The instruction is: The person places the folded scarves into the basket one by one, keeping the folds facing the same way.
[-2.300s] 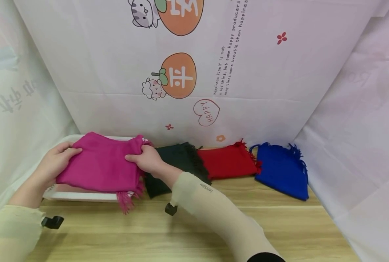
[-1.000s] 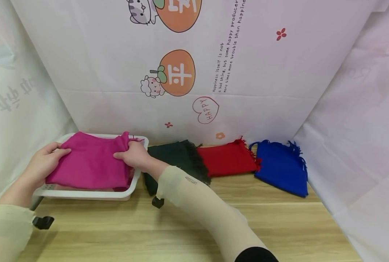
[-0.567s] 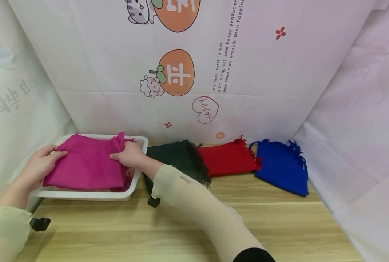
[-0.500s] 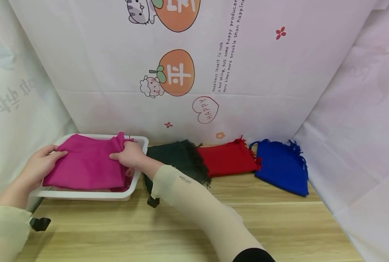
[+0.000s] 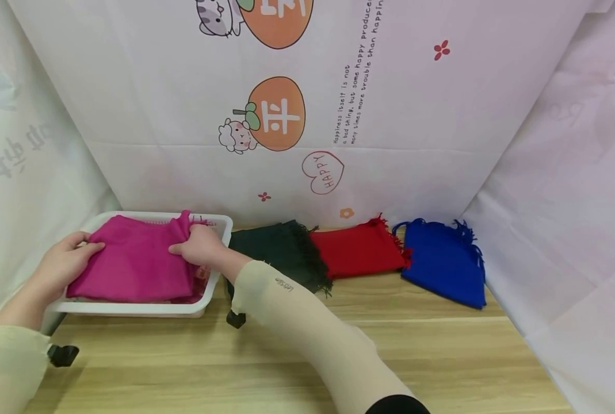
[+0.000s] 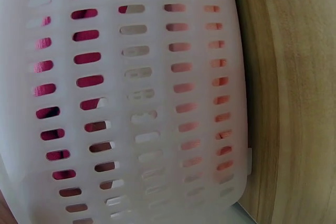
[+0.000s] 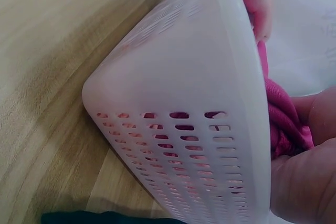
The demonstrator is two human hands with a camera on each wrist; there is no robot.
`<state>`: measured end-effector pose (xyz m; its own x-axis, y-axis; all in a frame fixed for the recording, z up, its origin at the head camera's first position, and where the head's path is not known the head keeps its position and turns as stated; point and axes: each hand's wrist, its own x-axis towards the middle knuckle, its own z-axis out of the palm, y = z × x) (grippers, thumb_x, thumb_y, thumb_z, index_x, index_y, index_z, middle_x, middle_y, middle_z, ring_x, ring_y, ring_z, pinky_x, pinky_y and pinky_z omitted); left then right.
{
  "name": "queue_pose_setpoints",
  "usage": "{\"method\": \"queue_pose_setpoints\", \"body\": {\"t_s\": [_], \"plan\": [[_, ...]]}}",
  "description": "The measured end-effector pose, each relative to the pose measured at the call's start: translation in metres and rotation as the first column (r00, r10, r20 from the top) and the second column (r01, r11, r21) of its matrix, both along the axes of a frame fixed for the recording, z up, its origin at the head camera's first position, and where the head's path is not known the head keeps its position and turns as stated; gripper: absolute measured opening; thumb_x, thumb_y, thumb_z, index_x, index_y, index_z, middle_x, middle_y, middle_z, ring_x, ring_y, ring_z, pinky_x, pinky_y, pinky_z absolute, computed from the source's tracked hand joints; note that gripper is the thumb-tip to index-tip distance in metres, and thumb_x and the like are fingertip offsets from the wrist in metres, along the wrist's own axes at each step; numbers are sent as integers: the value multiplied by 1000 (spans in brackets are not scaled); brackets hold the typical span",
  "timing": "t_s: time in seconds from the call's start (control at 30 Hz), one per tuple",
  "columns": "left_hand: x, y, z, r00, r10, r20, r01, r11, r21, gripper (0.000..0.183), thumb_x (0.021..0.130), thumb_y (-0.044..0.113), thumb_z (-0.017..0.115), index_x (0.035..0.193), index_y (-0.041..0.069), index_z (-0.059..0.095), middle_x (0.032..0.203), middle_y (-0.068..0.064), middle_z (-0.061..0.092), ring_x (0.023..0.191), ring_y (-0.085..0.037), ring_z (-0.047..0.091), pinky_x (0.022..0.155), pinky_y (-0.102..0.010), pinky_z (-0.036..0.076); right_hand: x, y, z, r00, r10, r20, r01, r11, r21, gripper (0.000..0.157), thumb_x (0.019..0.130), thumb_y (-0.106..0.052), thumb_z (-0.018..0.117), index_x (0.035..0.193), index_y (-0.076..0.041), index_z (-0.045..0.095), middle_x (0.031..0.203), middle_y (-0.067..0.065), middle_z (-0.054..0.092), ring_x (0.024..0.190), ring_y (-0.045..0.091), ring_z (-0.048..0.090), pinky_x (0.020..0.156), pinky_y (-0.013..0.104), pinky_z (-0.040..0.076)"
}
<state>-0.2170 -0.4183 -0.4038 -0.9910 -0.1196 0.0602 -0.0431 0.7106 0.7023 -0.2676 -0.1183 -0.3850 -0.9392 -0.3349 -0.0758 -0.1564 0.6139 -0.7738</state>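
Observation:
A folded magenta scarf (image 5: pixel 136 261) lies inside the white basket (image 5: pixel 136 309), at the left of the table in the head view. My left hand (image 5: pixel 66 261) grips its left edge, thumb on top. On the far right side, my right hand (image 5: pixel 201 247) pinches the scarf near its fringe, thumb also on top. In the right wrist view, the bunched scarf (image 7: pixel 286 116) sits between my right hand's thumb and fingers (image 7: pixel 304 182) just past the basket rim. Through the slots of the basket wall (image 6: pixel 115 87), magenta and paler pink cloth shows in the left wrist view.
Right of the basket, a dark green fringed scarf (image 5: pixel 276 250), a red one (image 5: pixel 359 250) and a blue one (image 5: pixel 444 261) lie folded along the back wall. White printed sheets (image 5: pixel 400 103) enclose the back and sides. Wooden tabletop (image 5: pixel 157 368) extends in front.
Both hands have carried the magenta scarf left and lowered it into the basket. Its fringe, which hung over the front rim, is now inside. Over the last half second movement is slight.

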Motion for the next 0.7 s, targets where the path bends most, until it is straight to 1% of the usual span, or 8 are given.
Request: {"method": "queue_pose_setpoints", "body": {"t_s": [0.17,0.23,0.3,0.4,0.47,0.53,0.6,0.7], "plan": [[-1,-1,-3,1000,-4,-10,4,1000,-19,41,118,34,50,126,-5,57,94,-5,64,74,-11,55,64,-32,48,-1,-1,-1,1000,2,-5,-2,1000,13,37,102,-31,83,127,-8,68,97,-3,68,80,8,61,67,24,52],[-1,-3,-5,1000,-7,-16,6,999,-39,41,118,33,50,127,-6,58,97,-11,66,76,-12,55,65,-31,48,0,0,-1,1000,9,-12,-9,1000,20,36,102,-31,83,126,-8,68,95,-3,68,79,9,61,66,24,52],[-1,-4,-6,1000,-9,-24,8,998,-65,42,118,33,50,128,-7,58,106,-22,67,82,-16,56,67,-31,46,0,0,-1,1000,18,-18,-17,999,29,34,102,-31,83,124,-8,68,92,-3,68,76,9,61,65,24,51],[-1,-4,-7,1000,-15,-28,12,995,-101,45,118,32,49,131,-9,58,122,-36,63,94,-29,56,74,-34,43,1,-2,-2,999,27,-20,-26,999,45,31,103,-30,83,121,-10,69,89,-3,67,73,10,62,63,24,50],[0,-2,-6,1000,-17,-25,14,993,-114,45,118,31,49,133,-11,57,129,-41,59,101,-40,55,78,-37,41,1,-3,-2,999,31,-18,-30,998,59,29,103,-30,83,120,-11,69,88,-4,67,73,9,62,63,23,50],[0,-1,-6,999,-21,-27,17,991,-134,43,118,29,48,131,-11,57,129,-42,57,105,-46,54,80,-40,41,1,-4,-3,999,34,-20,-33,997,71,28,103,-29,83,118,-12,69,87,-5,67,73,9,62,63,23,50],[-1,0,-7,999,-26,-27,22,989,-146,41,118,27,48,129,-12,56,127,-43,57,105,-49,53,80,-43,41,1,-5,-3,999,40,-26,-38,996,83,26,103,-29,83,116,-13,69,87,-5,67,73,9,62,63,23,50],[-2,0,-8,999,-33,-25,28,987,-161,37,118,26,48,124,-11,55,123,-41,57,103,-49,53,79,-44,41,1,-5,-4,998,45,-33,-41,994,101,24,103,-29,83,113,-14,69,84,-5,67,72,9,62,62,23,50]]}}
